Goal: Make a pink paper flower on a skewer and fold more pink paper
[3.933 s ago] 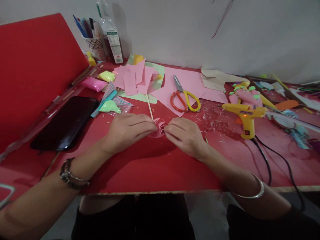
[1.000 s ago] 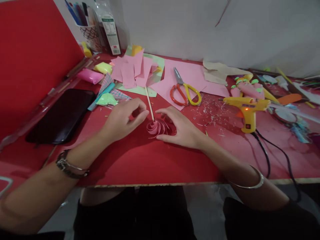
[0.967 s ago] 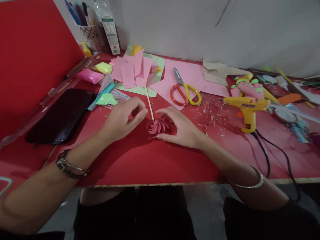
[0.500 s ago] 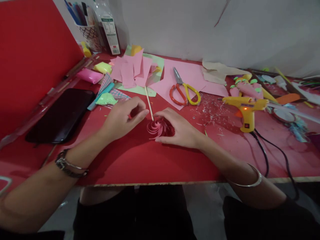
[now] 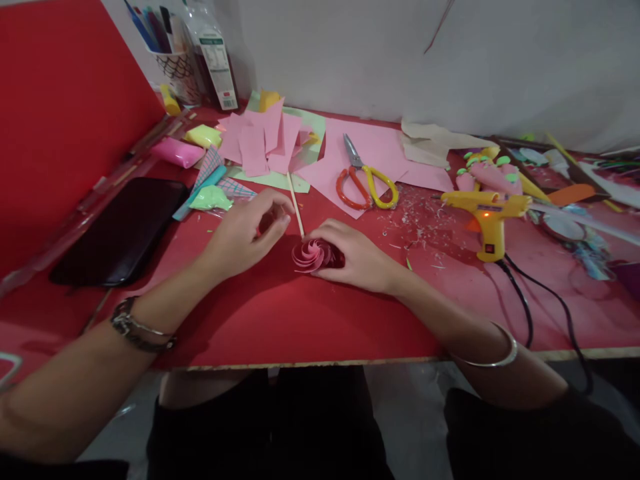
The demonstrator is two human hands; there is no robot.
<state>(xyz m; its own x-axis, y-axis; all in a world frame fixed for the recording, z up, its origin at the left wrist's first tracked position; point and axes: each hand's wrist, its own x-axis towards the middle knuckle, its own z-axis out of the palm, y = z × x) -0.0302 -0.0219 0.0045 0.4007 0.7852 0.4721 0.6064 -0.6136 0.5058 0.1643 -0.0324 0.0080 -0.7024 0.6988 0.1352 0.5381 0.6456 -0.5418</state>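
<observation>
A pink paper flower (image 5: pixel 311 256) with curled, swirling petals rests on the red tabletop in front of me. My right hand (image 5: pixel 347 257) curves around its right side, fingers along the far edge and thumb at the near edge. Beyond the flower lies a thin wooden stick (image 5: pixel 295 203), its near end by the flower and my right fingertips; whether the two are joined is hidden. To the left of the stick, my left hand (image 5: pixel 253 230) hovers with its fingers curled and a small gap between thumb and forefinger. Nothing shows in it.
Scissors (image 5: pixel 363 177) lie on pink paper (image 5: pixel 330 170) beyond my hands. At right stands a yellow glue gun (image 5: pixel 487 217), its light lit and cord over the table edge. A black phone (image 5: pixel 120 230) lies left, near clay packets (image 5: pixel 177 152). A bottle (image 5: pixel 217 67) stands behind.
My right fingers have closed in more around the paper flower. My left fingers have drawn slightly away from the stick. The whole view has shifted a little.
</observation>
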